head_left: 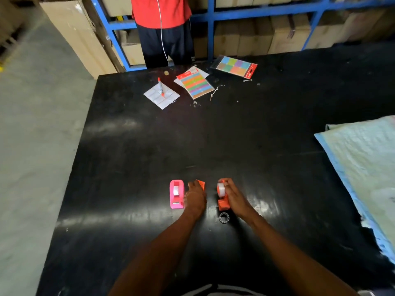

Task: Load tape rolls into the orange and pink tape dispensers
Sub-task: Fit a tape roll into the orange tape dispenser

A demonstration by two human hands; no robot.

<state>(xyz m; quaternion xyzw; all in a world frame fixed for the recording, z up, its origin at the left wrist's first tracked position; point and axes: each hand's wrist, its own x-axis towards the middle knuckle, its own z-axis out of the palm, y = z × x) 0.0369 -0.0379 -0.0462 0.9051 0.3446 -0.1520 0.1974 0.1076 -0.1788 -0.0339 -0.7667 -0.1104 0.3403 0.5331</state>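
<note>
Hands: my right hand is clasped over the orange dispenser, fingers on the tape roll seated in it; my left hand rests on a second orange piece, grip I cannot tell
Pink dispenser: just left of my left hand, on the tabletop, a roll already in its cradle
Loose ring: near side of the orange dispenser, between my wrists
Handling: I judge the dispensers light, stiff plastic, likely to slide; hold by the side walls, away from the cutter end
Roll: light, rim sticky; pinch its flat faces
</note>
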